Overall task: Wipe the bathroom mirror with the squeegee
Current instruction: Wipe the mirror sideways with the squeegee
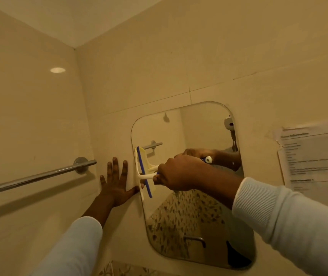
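A rounded rectangular mirror (197, 132) hangs on the beige tiled wall. My right hand (177, 173) grips the handle of a white squeegee (144, 172) with a blue rubber blade. The blade stands nearly upright against the glass at the mirror's left edge, about mid-height. My left hand (115, 182) lies flat on the wall just left of the mirror, fingers spread, its thumb touching the mirror's edge below the squeegee. The glass reflects my right hand and the handle's end.
A chrome towel bar (39, 177) runs along the left wall, ending near my left hand. A printed paper sheet (314, 156) is taped to the wall right of the mirror. Bare tiled wall lies above the mirror.
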The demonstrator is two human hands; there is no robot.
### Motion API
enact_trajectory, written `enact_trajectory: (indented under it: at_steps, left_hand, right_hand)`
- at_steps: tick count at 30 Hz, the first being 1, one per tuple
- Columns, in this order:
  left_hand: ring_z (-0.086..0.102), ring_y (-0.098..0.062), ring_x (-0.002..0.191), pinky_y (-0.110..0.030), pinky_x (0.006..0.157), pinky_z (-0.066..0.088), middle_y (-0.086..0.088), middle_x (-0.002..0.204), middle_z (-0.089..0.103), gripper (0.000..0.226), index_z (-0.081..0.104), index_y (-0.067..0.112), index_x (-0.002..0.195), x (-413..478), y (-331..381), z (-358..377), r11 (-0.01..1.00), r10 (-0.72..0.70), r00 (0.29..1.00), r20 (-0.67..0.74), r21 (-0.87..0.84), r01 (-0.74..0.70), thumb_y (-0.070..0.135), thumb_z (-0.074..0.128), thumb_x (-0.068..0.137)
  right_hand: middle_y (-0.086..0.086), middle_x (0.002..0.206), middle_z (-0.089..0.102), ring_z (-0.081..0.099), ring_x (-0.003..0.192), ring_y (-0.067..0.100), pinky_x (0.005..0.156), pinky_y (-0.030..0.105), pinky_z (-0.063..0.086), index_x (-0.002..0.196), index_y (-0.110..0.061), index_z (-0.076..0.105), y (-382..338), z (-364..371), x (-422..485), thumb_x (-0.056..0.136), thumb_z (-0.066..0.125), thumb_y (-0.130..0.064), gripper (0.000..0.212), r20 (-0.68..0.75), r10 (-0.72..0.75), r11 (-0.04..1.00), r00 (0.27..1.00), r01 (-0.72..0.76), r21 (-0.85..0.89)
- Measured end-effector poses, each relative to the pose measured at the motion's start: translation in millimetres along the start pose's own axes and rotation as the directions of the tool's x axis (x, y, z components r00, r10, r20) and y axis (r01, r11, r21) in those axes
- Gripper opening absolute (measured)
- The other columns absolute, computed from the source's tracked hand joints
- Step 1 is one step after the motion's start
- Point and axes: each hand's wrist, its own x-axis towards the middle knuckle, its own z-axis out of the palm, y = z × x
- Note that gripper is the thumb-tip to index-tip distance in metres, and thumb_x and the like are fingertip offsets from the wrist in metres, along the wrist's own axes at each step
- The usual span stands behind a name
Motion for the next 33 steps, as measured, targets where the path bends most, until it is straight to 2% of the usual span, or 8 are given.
enact_trajectory:
  at_steps: [11,16,20,25,27,29,31,33]
  left_hand:
    - [-0.043,-0.03,0.144,-0.069,0.12,-0.001,-0.001,0.147,-0.058,0.121,-0.047,0.032,0.141,-1,2,2,0.999,-0.025,1.0,-0.018,0.027,0.026,0.089,0.039,0.077]
    - [-0.043,-0.029,0.143,-0.069,0.119,-0.004,0.0,0.147,-0.057,0.119,-0.045,0.033,0.142,-4,1,-2,0.999,-0.016,1.0,-0.005,0.035,0.016,0.095,0.025,0.069]
    - [-0.045,-0.027,0.143,-0.07,0.118,-0.006,0.002,0.148,-0.057,0.119,-0.042,0.034,0.145,-4,0,-1,1.0,0.003,1.0,-0.007,0.027,-0.003,0.096,0.029,0.072]
    - [-0.047,-0.025,0.141,-0.069,0.118,-0.009,0.004,0.147,-0.057,0.117,-0.043,0.039,0.143,-5,-1,-2,1.0,0.027,1.0,-0.002,0.008,-0.027,0.097,0.026,0.069]
    - [-0.046,-0.025,0.142,-0.069,0.118,-0.009,0.004,0.148,-0.056,0.117,-0.041,0.039,0.145,-6,-1,-2,0.999,0.033,0.999,-0.003,0.002,-0.033,0.097,0.026,0.068]
    - [-0.045,-0.024,0.143,-0.069,0.118,-0.009,0.004,0.149,-0.055,0.118,-0.039,0.038,0.146,-7,-1,-2,0.999,0.038,0.999,-0.013,-0.003,-0.038,0.098,0.023,0.067]
    - [-0.045,-0.025,0.143,-0.069,0.117,-0.009,0.004,0.149,-0.055,0.119,-0.038,0.037,0.147,-8,-1,-3,0.999,0.034,0.999,-0.012,-0.004,-0.034,0.099,0.02,0.064]
    - [-0.045,-0.025,0.143,-0.07,0.118,-0.008,0.004,0.149,-0.056,0.119,-0.04,0.037,0.146,-8,-1,-3,1.0,0.021,1.0,-0.006,0.007,-0.021,0.1,0.016,0.062]
  right_hand:
    - [-0.004,0.073,0.056,0.058,0.062,0.012,0.05,0.028,0.039,0.117,-0.015,0.066,-10,17,-4,0.112,0.035,-0.052,0.048,-0.068,0.036,0.996,0.997,-0.042,-0.08]
    - [-0.003,0.073,0.055,0.055,0.058,0.013,0.049,0.028,0.037,0.121,-0.017,0.067,-20,17,-12,0.112,0.043,-0.044,0.037,-0.103,0.033,0.992,0.994,-0.045,-0.115]
    - [0.0,0.085,0.066,0.063,0.068,0.016,0.058,0.031,0.049,0.124,-0.02,0.067,-16,18,-28,0.111,0.037,-0.052,0.046,-0.132,0.073,0.991,0.989,-0.087,-0.104]
    - [-0.003,0.074,0.052,0.053,0.062,0.012,0.053,0.029,0.035,0.117,-0.016,0.067,-7,15,-49,0.112,0.038,-0.051,0.046,-0.097,0.095,0.987,0.991,-0.106,-0.117]
    - [0.001,0.087,0.063,0.062,0.074,0.016,0.06,0.031,0.046,0.12,-0.016,0.066,-2,12,-59,0.112,0.039,-0.049,0.043,-0.071,0.103,0.989,0.992,-0.109,-0.098]
    - [0.008,0.104,0.069,0.067,0.093,0.024,0.077,0.038,0.056,0.125,-0.017,0.063,4,8,-71,0.112,0.04,-0.047,0.04,-0.047,0.108,0.99,0.993,-0.112,-0.091]
    - [0.011,0.114,0.069,0.067,0.105,0.028,0.089,0.043,0.057,0.133,-0.017,0.06,10,5,-84,0.113,0.04,-0.045,0.04,-0.025,0.119,0.987,0.993,-0.121,-0.101]
    - [0.012,0.121,0.068,0.065,0.108,0.029,0.091,0.043,0.052,0.135,-0.018,0.059,18,3,-98,0.113,0.039,-0.048,0.043,-0.035,0.137,0.983,0.99,-0.14,-0.117]
